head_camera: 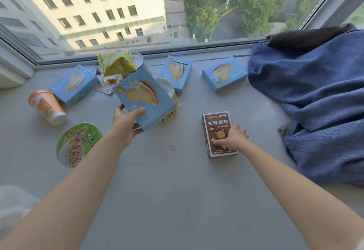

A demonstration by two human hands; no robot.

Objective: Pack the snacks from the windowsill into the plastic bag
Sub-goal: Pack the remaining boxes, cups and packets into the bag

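Observation:
My left hand [126, 123] grips a light blue biscuit box [144, 99] by its lower corner and holds it tilted above the grey windowsill [167, 180]. My right hand [232, 137] rests on a brown snack box [217, 131] lying flat on the sill, fingers curled over its lower right part. Three more blue biscuit boxes lie further back: one at the left [74, 84], one in the middle [177, 73], one at the right [224, 76]. A pale plastic bag [13, 206] shows at the lower left edge.
An orange cup [46, 106] lies on its side at the left. A green-lidded noodle bowl [78, 143] sits in front of it. A yellow wrapper [116, 64] and a yellow-rimmed tub [171, 100] sit behind the held box. Blue cloth [315, 102] fills the right side.

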